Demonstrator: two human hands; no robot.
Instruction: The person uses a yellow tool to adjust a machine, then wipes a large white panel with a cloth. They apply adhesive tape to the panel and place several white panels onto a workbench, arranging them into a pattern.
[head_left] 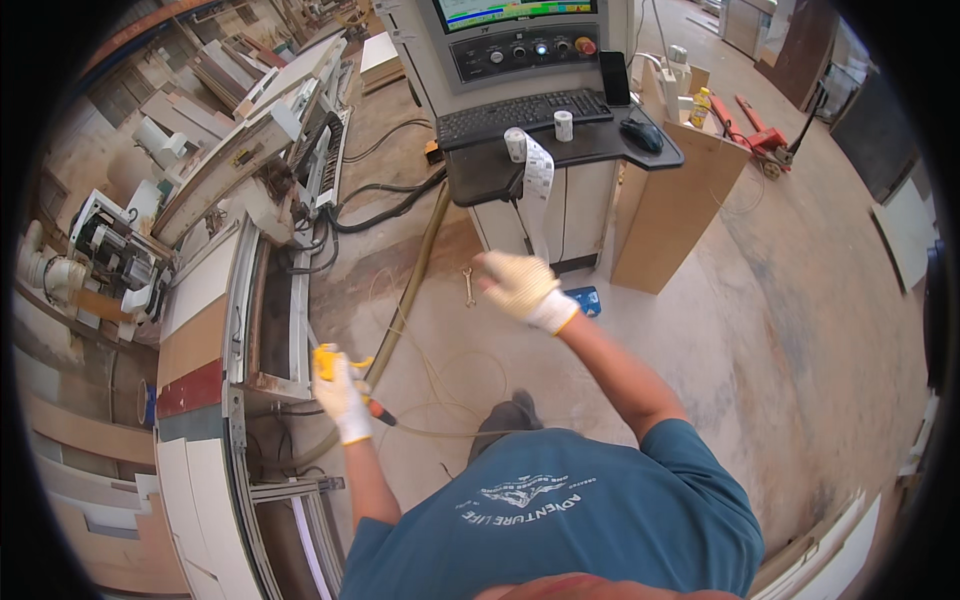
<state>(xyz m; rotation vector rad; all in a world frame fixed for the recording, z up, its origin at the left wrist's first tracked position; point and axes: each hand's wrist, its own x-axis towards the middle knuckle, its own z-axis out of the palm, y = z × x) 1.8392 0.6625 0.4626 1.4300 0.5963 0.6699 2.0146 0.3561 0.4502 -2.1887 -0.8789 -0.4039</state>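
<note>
My left hand (pixel 343 405), in a white glove with a yellow cuff, is closed around a yellow air blow gun (pixel 326 362). A thin yellowish hose (pixel 440 433) runs from the orange-and-black fitting (pixel 380 411) below its grip across the floor. My right hand (pixel 525 290), gloved in the same way, reaches out over the floor in front of the console. Its fingers are slightly blurred and loosely stretched to the left, with nothing seen in them. An open-ended wrench (pixel 468 287) shows just left of those fingers, apparently on the floor.
Ahead stands a control console (pixel 560 185) with keyboard (pixel 525 115), mouse (pixel 641 135), phone (pixel 614 78) and label rolls (pixel 563 126). A brown board (pixel 665 215) leans beside it. Machinery with boards (pixel 195 340) lines the left. A blue object (pixel 583 300) lies below; a red pallet jack (pixel 762 135) stands beyond.
</note>
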